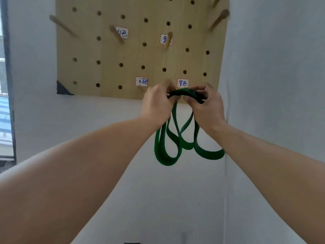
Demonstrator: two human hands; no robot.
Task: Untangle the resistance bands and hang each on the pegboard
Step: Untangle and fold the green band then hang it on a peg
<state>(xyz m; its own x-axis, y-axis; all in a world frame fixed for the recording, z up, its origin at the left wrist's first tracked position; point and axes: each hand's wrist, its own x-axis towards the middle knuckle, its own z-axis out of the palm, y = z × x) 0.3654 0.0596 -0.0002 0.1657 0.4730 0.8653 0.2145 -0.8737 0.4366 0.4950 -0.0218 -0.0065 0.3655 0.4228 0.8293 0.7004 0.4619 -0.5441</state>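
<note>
Holding the dark green flat rubber resistance band [173, 138] bunched at its top, you have it raised against the lower edge of the pale wooden pegboard [84, 50] on the white wall. Your left hand [157, 101] pinches the gathered top from one side with curled fingers, and your right hand [205, 101] pinches it from the other side in the same way; the two hands sit close together with a short arch of band between them. Below them the band falls in several free loops that cross one another, so it looks folded over itself rather than knotted, though the part inside your hands is hidden. Every wooden peg that shows, such as the upper left peg [61, 26], the peg [116, 34] by a white handwritten label [123, 33], and the middle peg [168, 40], carries nothing, so no band appears to be hung yet. Two more white labels sit just above your hands, one at lower left [141, 81] and one at lower right [182, 83], and a peg stub [140, 88] shows under the lower left one. No other bands are visible. Judging by this, you are early on: this band is gathered and near its peg but not yet hung.
</note>
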